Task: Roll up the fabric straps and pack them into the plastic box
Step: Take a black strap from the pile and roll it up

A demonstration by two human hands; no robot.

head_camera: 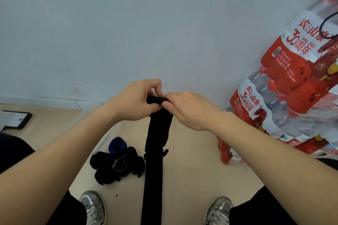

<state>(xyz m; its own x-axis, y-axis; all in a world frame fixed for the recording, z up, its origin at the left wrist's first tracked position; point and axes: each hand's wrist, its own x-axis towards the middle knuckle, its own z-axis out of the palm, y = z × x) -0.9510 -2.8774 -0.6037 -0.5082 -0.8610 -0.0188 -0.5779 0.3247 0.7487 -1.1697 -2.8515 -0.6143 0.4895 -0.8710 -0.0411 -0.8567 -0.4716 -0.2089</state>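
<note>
From my head camera, looking down, my left hand [136,99] and my right hand [186,109] meet in front of the pale wall [128,23], both clasped on the top end of 1 long black fabric strap [155,151]. That top end is turned over into a short tight roll [156,99], lying crosswise between my hands. The fingers [153,108] of my left hand curl round the roll's left end, thumb above it, and my right thumb and forefinger pinch its right end. The rest of the strap hangs straight down between my knees, with a small tab sticking out on its right edge partway down, and it runs off the bottom of the picture. On the tan floor [192,160], just left of the hanging strap, lies a pile of rolled black straps [117,166], with 1 blue roll [117,145] at its far side. A faint clear plastic edge [105,126] shows above and left of the pile; I cannot tell whether the pile lies inside a box. My 2 silver shoes [93,206] stand on the floor below. Shrink-wrapped packs of water bottles [285,71] with red labels are stacked against the wall on the right. A black-framed board [16,119] lies on the floor at far left.
</note>
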